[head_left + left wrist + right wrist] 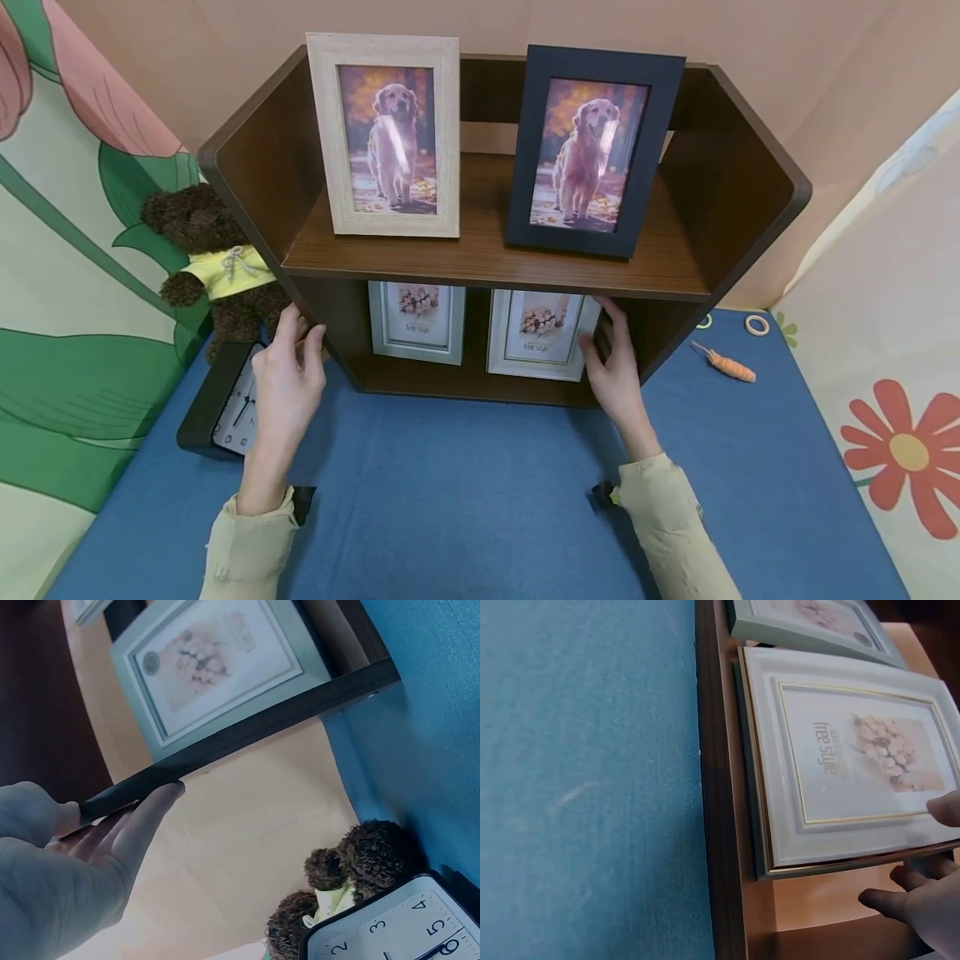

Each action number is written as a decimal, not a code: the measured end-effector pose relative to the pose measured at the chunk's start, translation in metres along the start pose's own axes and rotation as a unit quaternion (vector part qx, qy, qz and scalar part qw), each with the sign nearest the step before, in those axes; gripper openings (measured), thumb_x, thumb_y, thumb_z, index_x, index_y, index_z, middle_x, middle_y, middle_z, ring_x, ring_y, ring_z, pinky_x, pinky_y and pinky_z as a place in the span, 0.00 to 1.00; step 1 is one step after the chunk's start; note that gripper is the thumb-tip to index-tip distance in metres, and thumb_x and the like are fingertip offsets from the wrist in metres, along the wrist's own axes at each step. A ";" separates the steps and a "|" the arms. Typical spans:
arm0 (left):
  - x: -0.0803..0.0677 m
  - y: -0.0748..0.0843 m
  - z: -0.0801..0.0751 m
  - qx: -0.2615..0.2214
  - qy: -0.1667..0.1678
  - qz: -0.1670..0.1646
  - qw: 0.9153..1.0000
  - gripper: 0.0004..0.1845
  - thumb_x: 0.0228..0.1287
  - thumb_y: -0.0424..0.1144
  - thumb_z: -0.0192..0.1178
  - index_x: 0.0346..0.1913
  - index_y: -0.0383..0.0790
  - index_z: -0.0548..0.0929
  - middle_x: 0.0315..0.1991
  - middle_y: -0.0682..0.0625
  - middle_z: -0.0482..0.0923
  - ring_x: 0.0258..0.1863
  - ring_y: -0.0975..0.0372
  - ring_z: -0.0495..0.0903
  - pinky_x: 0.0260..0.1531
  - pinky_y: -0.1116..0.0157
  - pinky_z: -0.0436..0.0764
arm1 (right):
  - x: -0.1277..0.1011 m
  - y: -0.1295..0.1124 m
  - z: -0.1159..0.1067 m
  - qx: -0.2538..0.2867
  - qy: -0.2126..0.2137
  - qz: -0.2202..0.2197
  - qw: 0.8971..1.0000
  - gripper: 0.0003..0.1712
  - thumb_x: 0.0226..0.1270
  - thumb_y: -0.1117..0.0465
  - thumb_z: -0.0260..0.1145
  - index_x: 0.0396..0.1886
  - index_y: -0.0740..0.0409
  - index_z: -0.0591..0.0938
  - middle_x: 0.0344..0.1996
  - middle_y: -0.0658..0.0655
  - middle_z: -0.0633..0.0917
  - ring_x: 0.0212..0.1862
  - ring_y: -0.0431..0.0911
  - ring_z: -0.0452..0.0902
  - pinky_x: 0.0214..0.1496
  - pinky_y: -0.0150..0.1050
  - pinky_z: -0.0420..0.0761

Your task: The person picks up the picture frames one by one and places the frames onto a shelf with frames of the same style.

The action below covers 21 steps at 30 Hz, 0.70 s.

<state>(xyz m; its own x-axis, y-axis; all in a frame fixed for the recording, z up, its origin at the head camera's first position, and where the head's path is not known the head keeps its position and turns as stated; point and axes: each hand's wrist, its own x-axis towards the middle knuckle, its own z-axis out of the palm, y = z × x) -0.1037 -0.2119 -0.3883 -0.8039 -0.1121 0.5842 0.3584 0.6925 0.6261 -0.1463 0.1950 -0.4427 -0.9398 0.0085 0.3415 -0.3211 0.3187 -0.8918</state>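
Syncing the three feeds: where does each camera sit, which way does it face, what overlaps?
Head: above, looking forward and down at the shelf; both forearms, left hand, right hand show.
Left wrist: beside the shelf's left edge, facing along it; left hand's fingers show.
Right wrist: low, facing the white frame; right hand's fingertips show.
Shared: clock and bear in head and left wrist views.

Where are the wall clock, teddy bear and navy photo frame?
wall clock [238, 408]: head view, on its white dial beside the left hand.
teddy bear [225, 271]: head view, on its yellow shirt.
navy photo frame [651, 142]: head view, on its right border, upper shelf.
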 end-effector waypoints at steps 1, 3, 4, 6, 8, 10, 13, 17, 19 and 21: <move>0.000 0.000 0.000 -0.001 -0.001 -0.001 1.000 0.18 0.83 0.26 0.55 0.70 0.27 0.74 0.58 0.28 0.83 0.32 0.37 0.89 0.37 0.89 0.68 | -0.002 -0.001 0.000 -0.003 0.001 -0.004 1.000 0.34 0.85 0.69 0.56 0.84 0.56 0.60 0.82 0.61 0.58 0.82 0.61 0.55 0.78 0.66 0.59; 0.000 -0.001 0.000 -0.002 -0.002 -0.004 1.000 0.18 0.83 0.26 0.55 0.70 0.27 0.74 0.58 0.28 0.83 0.33 0.37 0.89 0.37 0.89 0.69 | -0.007 -0.004 -0.001 -0.014 0.003 -0.016 1.000 0.35 0.85 0.69 0.57 0.85 0.56 0.59 0.83 0.59 0.58 0.83 0.59 0.54 0.78 0.65 0.59; 0.000 -0.001 0.000 -0.003 -0.002 -0.005 1.000 0.18 0.83 0.26 0.55 0.70 0.27 0.74 0.58 0.28 0.83 0.33 0.37 0.89 0.37 0.89 0.69 | -0.010 -0.007 -0.001 -0.021 0.003 -0.025 0.999 0.35 0.85 0.69 0.57 0.85 0.56 0.58 0.83 0.58 0.58 0.83 0.59 0.54 0.79 0.64 0.59; 0.000 0.000 0.001 -0.007 -0.003 -0.007 1.000 0.18 0.83 0.26 0.55 0.70 0.27 0.74 0.59 0.27 0.83 0.35 0.37 0.89 0.38 0.89 0.69 | -0.017 -0.013 -0.004 -0.042 0.002 -0.044 0.998 0.36 0.85 0.70 0.57 0.86 0.57 0.58 0.84 0.58 0.57 0.83 0.57 0.53 0.80 0.61 0.58; 0.000 0.000 0.001 -0.012 -0.004 -0.010 1.000 0.18 0.83 0.27 0.54 0.69 0.27 0.75 0.59 0.27 0.83 0.36 0.37 0.89 0.38 0.88 0.70 | -0.024 -0.020 -0.008 -0.064 -0.003 -0.060 0.996 0.38 0.83 0.71 0.58 0.86 0.58 0.58 0.85 0.58 0.56 0.84 0.56 0.52 0.81 0.54 0.57; 0.001 -0.001 0.000 -0.016 -0.007 -0.010 1.000 0.17 0.83 0.27 0.55 0.69 0.27 0.75 0.59 0.28 0.83 0.37 0.37 0.89 0.39 0.88 0.70 | -0.032 -0.029 -0.012 -0.081 -0.011 -0.073 0.994 0.38 0.82 0.73 0.59 0.86 0.59 0.58 0.85 0.59 0.56 0.84 0.56 0.53 0.82 0.45 0.57; 0.001 -0.003 -0.002 -0.021 -0.009 -0.010 1.000 0.17 0.82 0.26 0.56 0.68 0.27 0.75 0.58 0.28 0.84 0.38 0.37 0.89 0.38 0.87 0.72 | -0.044 -0.042 -0.022 -0.100 -0.019 -0.088 0.991 0.39 0.81 0.74 0.61 0.86 0.61 0.58 0.84 0.60 0.58 0.83 0.57 0.56 0.79 0.34 0.57; 0.001 -0.006 -0.009 -0.023 -0.014 -0.008 1.000 0.18 0.80 0.26 0.58 0.68 0.27 0.77 0.57 0.30 0.84 0.41 0.36 0.89 0.37 0.87 0.72 | -0.054 -0.064 -0.040 -0.121 -0.008 -0.124 0.985 0.43 0.74 0.79 0.65 0.84 0.61 0.61 0.82 0.60 0.65 0.79 0.54 0.65 0.74 0.29 0.64; 0.002 -0.006 -0.012 -0.015 -0.020 -0.006 1.000 0.19 0.80 0.26 0.60 0.68 0.28 0.78 0.58 0.31 0.84 0.44 0.35 0.89 0.39 0.84 0.77 | -0.057 -0.074 -0.050 -0.134 0.006 -0.145 0.980 0.45 0.70 0.81 0.67 0.83 0.61 0.64 0.79 0.61 0.69 0.76 0.49 0.70 0.72 0.28 0.67; 0.005 -0.006 -0.017 0.002 -0.029 -0.001 1.000 0.19 0.79 0.27 0.62 0.68 0.29 0.78 0.58 0.32 0.84 0.48 0.35 0.88 0.41 0.73 0.85 | -0.059 -0.083 -0.061 -0.149 0.021 -0.171 0.974 0.44 0.68 0.81 0.68 0.81 0.62 0.67 0.76 0.63 0.73 0.74 0.44 0.72 0.70 0.28 0.69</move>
